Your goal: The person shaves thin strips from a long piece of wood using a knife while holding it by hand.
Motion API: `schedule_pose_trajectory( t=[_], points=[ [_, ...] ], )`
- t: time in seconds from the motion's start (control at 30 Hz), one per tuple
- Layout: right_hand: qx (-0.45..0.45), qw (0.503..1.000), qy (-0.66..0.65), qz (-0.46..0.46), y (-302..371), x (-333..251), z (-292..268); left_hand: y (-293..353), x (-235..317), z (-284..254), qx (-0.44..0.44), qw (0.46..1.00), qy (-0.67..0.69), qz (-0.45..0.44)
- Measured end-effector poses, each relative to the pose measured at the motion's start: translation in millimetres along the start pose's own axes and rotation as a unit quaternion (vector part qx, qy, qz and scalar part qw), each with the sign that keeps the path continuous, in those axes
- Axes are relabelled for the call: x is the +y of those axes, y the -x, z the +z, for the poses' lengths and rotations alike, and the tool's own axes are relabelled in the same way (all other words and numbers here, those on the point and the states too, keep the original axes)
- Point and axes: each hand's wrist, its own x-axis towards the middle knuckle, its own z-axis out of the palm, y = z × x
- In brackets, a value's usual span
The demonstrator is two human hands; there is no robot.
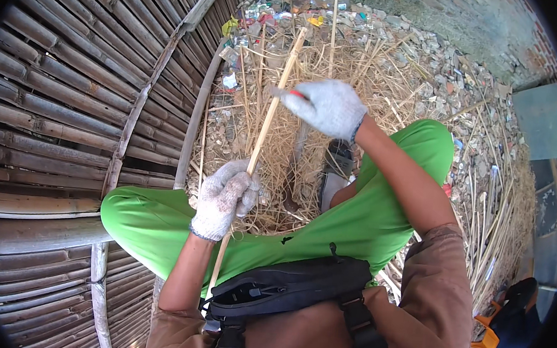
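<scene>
A long pale bamboo strip (269,119) slants across my lap, its far tip up and a little to the right. My left hand (223,196), in a soiled white knit glove, is closed round its lower part. The strip's near end runs down past my left wrist beside the black bag (289,283) at my waist. My right hand (331,106), gloved too, is closed on a knife (296,94) whose red handle partly shows. The knife's short blade meets the strip in its upper half. Most of the handle is hidden by the glove.
Slatted bamboo panelling (68,98) rises close on my left. Straw-like shavings (378,77) cover the ground before me, with rubble and litter beyond. Split bamboo strips (483,236) lie at right, near an orange plastic chair (487,336) with dark cloth. A brick wall stands behind.
</scene>
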Motion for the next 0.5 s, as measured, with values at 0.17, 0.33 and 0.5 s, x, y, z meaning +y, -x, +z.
schedule_pose_trajectory(
  t=[0.17, 0.33, 0.5],
  points=[
    [0.098, 0.993, 0.042, 0.045, -11.6, 39.7, -16.0, -0.8, 3.6, 7.2, -0.006, 0.999, -0.024, -0.028],
    [0.014, 1.000, -0.019, 0.002, 4.5, -3.0, -1.0, -4.7, -1.2, -4.0, 0.001, 1.000, -0.014, -0.016],
    [-0.042, 0.997, -0.042, -0.050, 25.1, -32.6, 28.2, -8.5, 1.5, -0.4, 0.008, 0.999, 0.031, 0.004]
  ],
)
